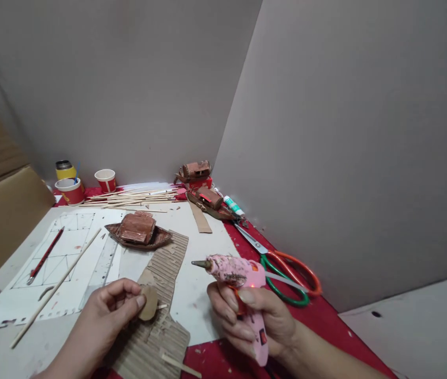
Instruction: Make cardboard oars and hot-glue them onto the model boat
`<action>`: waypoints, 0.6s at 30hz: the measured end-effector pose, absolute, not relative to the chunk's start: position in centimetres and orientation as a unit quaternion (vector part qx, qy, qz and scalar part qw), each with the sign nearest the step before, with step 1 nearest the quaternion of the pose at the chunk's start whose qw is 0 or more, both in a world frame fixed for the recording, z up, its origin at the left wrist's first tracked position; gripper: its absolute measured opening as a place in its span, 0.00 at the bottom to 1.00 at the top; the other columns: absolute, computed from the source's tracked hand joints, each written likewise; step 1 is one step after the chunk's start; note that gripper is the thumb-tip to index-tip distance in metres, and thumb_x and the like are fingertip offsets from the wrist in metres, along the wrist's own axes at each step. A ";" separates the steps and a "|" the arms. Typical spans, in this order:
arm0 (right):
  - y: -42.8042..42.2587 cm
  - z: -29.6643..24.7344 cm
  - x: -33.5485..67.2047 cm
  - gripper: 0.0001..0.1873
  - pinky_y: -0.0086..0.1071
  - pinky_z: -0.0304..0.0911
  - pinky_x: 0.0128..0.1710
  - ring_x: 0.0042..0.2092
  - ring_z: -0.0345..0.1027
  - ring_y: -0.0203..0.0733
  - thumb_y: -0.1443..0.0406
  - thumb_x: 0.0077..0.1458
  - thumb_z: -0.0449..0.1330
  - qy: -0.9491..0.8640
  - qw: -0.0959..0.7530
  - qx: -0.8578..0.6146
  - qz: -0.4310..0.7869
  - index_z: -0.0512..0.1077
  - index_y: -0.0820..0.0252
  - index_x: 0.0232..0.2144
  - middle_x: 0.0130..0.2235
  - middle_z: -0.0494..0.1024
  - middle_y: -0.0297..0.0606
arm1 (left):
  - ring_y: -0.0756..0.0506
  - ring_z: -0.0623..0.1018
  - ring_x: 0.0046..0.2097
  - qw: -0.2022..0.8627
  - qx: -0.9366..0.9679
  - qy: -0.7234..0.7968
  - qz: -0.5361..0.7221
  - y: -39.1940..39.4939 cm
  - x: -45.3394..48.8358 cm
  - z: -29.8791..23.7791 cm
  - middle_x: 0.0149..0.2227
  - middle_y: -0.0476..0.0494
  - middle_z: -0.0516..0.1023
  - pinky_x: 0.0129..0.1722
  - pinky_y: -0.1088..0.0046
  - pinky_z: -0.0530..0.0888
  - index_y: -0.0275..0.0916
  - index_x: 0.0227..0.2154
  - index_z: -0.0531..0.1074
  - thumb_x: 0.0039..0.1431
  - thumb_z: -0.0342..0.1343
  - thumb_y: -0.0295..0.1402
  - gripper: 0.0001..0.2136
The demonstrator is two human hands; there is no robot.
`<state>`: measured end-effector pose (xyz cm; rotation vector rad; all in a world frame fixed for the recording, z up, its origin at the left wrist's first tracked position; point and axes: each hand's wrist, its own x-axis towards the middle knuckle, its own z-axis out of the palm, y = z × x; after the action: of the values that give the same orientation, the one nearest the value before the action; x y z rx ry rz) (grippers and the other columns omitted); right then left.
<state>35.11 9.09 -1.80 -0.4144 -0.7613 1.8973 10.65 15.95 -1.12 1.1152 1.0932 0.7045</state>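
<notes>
Between thumb and fingers, my left hand (109,310) pinches a small rounded piece of brown cardboard (150,303). A short pale stick (162,306) pokes out beside that piece. My right hand (247,316) is wrapped round a pink hot glue gun (234,268), fingers at its orange trigger. The gun's metal nozzle points left, apart from the cardboard piece, and a glue stick sticks out of its back. Below my left hand lies a strip of corrugated cardboard (168,260). Just beyond sits a brown model boat (139,231) with a curved roof.
Large scissors (286,271) with red and green handles lie at the right. Two more model boats (196,171) stand near the wall, by a glue stick tube (233,205). Wooden sticks (136,197), paper cups (105,180), a drawing sheet (71,226) and a red pencil (47,253) lie around.
</notes>
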 end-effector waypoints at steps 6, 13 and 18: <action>9.3 -2.1 35.2 0.15 0.17 0.52 0.11 0.16 0.48 0.23 0.57 0.50 0.62 -0.316 0.492 -0.174 0.792 0.66 0.62 0.23 0.25 0.65 0.28 | 0.52 0.67 0.24 0.667 0.488 0.468 0.312 16.1 10.7 -0.9 0.21 0.49 0.74 0.24 0.79 0.61 0.37 0.25 0.74 0.43 0.67 0.42 0.14; 9.1 -2.3 35.3 0.10 0.21 0.57 0.16 0.18 0.56 0.27 0.63 0.50 0.66 -0.363 0.492 -0.238 0.755 0.73 0.67 0.28 0.22 0.68 0.33 | 0.52 0.66 0.24 0.682 0.459 0.481 0.306 16.0 10.7 -0.3 0.21 0.50 0.73 0.23 0.80 0.60 0.37 0.25 0.73 0.43 0.67 0.40 0.13; 8.7 -1.3 35.9 0.18 0.23 0.52 0.15 0.19 0.56 0.29 0.59 0.52 0.64 -0.493 0.420 -0.394 0.653 0.73 0.62 0.44 0.23 0.67 0.32 | 0.54 0.65 0.23 0.669 0.452 0.497 0.318 15.9 10.7 -0.1 0.21 0.52 0.72 0.23 0.81 0.60 0.37 0.27 0.73 0.44 0.67 0.38 0.12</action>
<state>35.86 8.74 -1.34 -0.9867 -1.2349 1.6372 10.67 15.88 -0.07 1.0197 1.1214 0.7179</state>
